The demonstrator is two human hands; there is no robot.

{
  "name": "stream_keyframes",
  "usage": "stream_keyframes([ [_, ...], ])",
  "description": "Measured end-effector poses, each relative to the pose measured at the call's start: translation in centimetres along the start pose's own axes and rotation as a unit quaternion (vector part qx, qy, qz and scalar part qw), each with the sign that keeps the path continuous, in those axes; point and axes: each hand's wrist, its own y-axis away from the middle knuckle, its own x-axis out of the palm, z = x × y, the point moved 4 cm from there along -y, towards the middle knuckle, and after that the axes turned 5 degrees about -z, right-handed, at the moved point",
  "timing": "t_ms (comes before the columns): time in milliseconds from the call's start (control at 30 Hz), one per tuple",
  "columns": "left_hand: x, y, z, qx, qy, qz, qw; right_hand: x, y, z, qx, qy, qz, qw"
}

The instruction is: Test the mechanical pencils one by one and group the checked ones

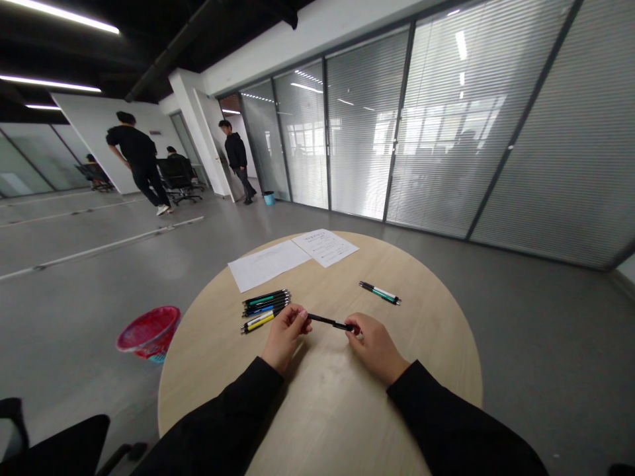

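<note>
I grip a slim black pen (321, 319) at both ends, just about at the middle of the dial if I read the round table (327, 410) as a clock with twelve at its far edge. My left hand (286, 334) is closed on the pen's left end, thumb and fingers pinching it, and my right hand (374, 344) pinches the other end, with what looks like the clip close to those fingers. The pen runs nearly level between my hands, its right end pointing toward three o'clock and a touch nearer to me. At ten o'clock, just beyond my left hand, lies a row of pens (265, 299), side by side, with black, green and blue among their colours; the nearest ones, white and yellow, run partly behind my left hand. Toward one or two o'clock a pair of pens (380, 293), one partly white and one green, lies together, well apart from that row. A pale sheet (270, 264) rests at eleven o'clock, and a printed sheet (326, 247) at twelve meets its edge; I cannot read the print. Off the table, a red basket (149, 330) stands on the floor at nine o'clock. Far off toward eleven, a person (235, 155) stands by a doorway, and another person (139, 158) at ten faces away.
</note>
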Motion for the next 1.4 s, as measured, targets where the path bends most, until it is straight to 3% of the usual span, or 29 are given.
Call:
stream_keyframes([
  [167, -0.1, 0.0, 0.2, -0.015, -0.03, 0.01, 0.999, -0.5, -0.1, 0.2, -0.05, 0.071, -0.015, 0.996],
  [300, -0.1, -0.2, 1.0, -0.006, -0.084, 0.042, 0.996, -1.0, -0.3, -0.7, -0.047, 0.102, -0.004, 0.994],
  [633, -0.3, -0.2, 2.4, -0.002, -0.12, 0.083, 0.989, -5.1, -1.6, -9.1, 0.088, 0.181, -0.022, 0.979],
  [800, -0.3, -0.2, 2.8, -0.001, -0.117, 0.093, 0.989, -6.2, -1.5, -11.6, 0.112, 0.225, 0.003, 0.968],
  [1033, -0.4, -0.1, 2.8, -0.002, -0.122, 0.102, 0.987, -6.4, -1.5, -12.8, 0.121, 0.227, -0.012, 0.966],
  [1400, -0.4, -0.3, 3.0, 0.008, -0.116, 0.099, 0.988, -6.2, -1.6, -12.7, 0.129, 0.256, -0.028, 0.958],
])
